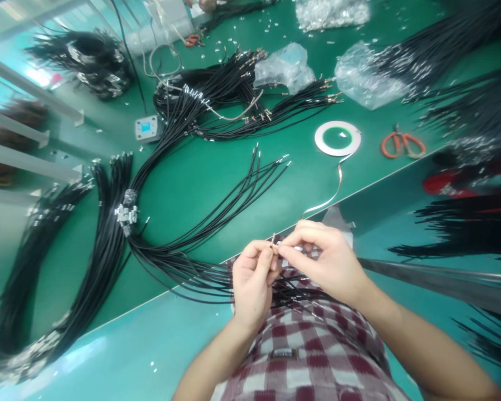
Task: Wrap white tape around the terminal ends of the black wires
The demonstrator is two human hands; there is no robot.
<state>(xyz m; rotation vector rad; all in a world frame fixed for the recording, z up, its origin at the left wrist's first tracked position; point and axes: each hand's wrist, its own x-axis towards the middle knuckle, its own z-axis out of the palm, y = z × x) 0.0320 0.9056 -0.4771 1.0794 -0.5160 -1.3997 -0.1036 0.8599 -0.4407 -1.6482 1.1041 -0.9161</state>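
My left hand [254, 281] and my right hand [324, 257] meet just in front of my checked shirt, at the near edge of the green table [200, 184]. Both pinch the metal-tipped end of a thin black wire [273, 240] between thumb and fingertips. Several black wires [200, 278] run from under my hands to the left, over the table edge, into a larger bundle [108, 234]. A small clear piece sits by my right fingertips; I cannot make out what it is.
A roll of tape [338, 138] with a loose strip lies beyond my hands, orange scissors [402, 145] to its right. Clear plastic bags [284, 67] of small metal parts, a small grey box [146, 128] and more black wire bundles [217, 94] fill the far table.
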